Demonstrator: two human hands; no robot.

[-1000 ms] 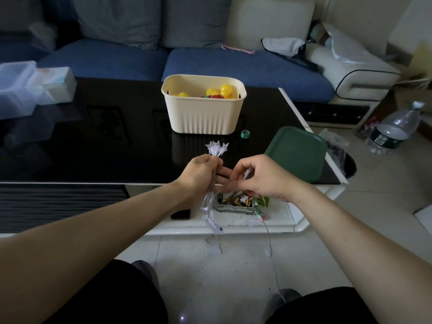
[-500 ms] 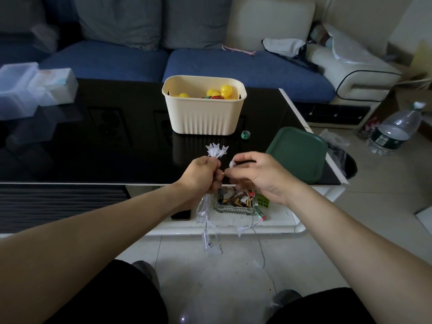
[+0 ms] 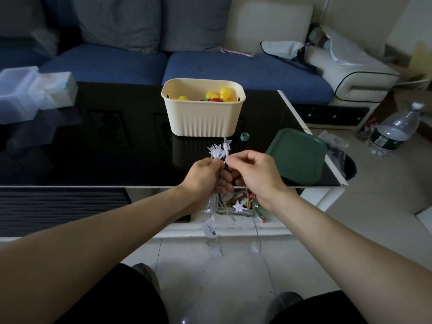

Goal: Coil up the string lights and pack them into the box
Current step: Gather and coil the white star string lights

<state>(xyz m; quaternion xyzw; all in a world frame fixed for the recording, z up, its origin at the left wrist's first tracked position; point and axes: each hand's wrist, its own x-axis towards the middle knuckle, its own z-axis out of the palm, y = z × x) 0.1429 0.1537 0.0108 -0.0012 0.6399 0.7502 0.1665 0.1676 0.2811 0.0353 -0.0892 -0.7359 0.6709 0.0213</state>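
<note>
We grip the gathered string lights in our left hand, stars poking out above it, while our right hand just beside pinches the wire; the cream box stands beyond both hands on the desk.

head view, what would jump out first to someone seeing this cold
The two hands at centre: the left hand grips a bunch of white star string lights, and the right hand pinches the wire beside it, with loose strand hanging toward the floor. Behind them on the black table stands a cream box holding yellow pieces, a green lid to its right.
</note>
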